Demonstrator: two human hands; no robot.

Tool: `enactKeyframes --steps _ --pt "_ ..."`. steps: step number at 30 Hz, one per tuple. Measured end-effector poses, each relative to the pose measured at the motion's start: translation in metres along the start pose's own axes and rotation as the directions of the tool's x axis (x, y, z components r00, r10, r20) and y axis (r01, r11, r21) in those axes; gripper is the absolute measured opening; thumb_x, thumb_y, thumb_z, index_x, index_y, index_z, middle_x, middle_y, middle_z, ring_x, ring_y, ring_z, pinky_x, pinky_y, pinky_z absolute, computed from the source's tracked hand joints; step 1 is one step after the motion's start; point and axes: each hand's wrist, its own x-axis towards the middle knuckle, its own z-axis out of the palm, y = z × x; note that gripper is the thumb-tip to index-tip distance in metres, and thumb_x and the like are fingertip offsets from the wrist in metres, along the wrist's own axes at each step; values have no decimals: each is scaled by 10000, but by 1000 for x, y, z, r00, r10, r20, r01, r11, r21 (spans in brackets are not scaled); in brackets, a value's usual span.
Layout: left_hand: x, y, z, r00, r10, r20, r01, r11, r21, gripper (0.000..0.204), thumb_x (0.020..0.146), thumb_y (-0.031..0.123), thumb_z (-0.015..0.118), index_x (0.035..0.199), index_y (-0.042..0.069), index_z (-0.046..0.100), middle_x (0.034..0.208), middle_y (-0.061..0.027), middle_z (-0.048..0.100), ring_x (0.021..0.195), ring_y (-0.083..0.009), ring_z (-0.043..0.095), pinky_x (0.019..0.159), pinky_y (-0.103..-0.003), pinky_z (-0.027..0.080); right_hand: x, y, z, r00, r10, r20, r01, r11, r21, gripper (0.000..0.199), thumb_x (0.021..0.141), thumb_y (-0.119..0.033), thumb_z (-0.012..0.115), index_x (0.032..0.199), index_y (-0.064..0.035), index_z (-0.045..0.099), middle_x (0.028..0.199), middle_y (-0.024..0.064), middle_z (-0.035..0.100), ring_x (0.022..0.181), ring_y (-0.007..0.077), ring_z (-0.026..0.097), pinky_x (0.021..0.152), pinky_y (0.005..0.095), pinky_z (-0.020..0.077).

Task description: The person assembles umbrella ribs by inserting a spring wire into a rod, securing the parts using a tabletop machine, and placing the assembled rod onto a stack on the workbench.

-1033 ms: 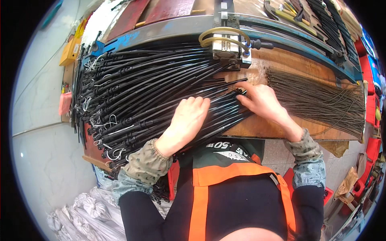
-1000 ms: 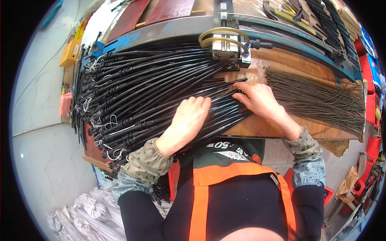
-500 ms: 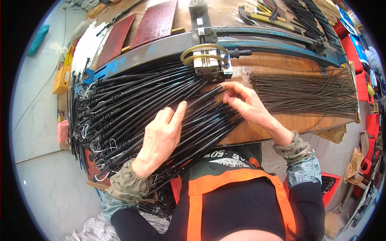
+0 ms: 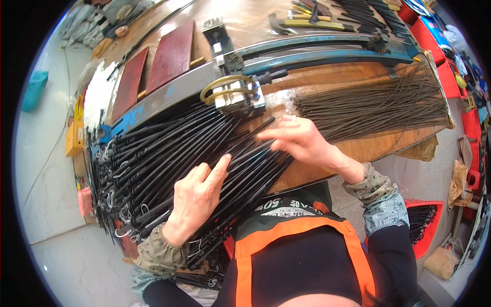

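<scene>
My left hand (image 4: 197, 199) lies over a dense spread of thin black rods (image 4: 169, 140). Its index finger is stretched along one black rod (image 4: 248, 155), and the other fingers curl round it, partly hidden. My right hand (image 4: 302, 140) is at the far end of that same rod, thumb and fingers pinched on it. A ring shows on one finger. Past my right hand lies a bundle of thin, dark, spring-like coiled wires (image 4: 368, 105). Just beyond both hands stands a metal clamp block (image 4: 239, 100) with yellowish hoses and a black handle.
A blue metal rail (image 4: 327, 56) crosses the bench behind the clamp. Dark red boards (image 4: 171, 56) and a hammer (image 4: 312, 24) lie beyond it. White cords hang from the rods' left ends. Red bins (image 4: 427, 225) stand at the right.
My right hand has come down and left, from beside a rod tip with a spring end in its fingers to another rod's end. The whole view has shifted.
</scene>
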Motion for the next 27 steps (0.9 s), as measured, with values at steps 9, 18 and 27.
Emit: enactKeyframes --steps 9,18,27 --pt "85 -13 -24 986 161 -38 -157 982 108 278 841 13 678 1113 71 663 766 -113 517 699 -306 580 593 -426 464 -14 13 -33 920 -155 -360 31 945 -326 691 796 -130 773 1413 -7 486 1135 140 665 966 289 669 712 364 575" --pt "163 3 -19 906 424 -4 -419 896 147 412 832 -17 637 1237 58 624 817 -109 513 779 -285 570 680 -413 471 -22 14 -109 935 174 -310 -292 873 -390 614 859 -233 750 1409 -97 511 731 136 685 612 218 681 584 313 550" --pt "177 -11 -14 923 384 7 -378 906 190 485 780 -45 583 1243 93 634 784 -103 500 717 -289 556 645 -416 477 -12 69 -111 899 -257 -353 -37 761 -648 647 856 -271 733 1431 -107 485 723 63 606 596 226 609 543 339 520"
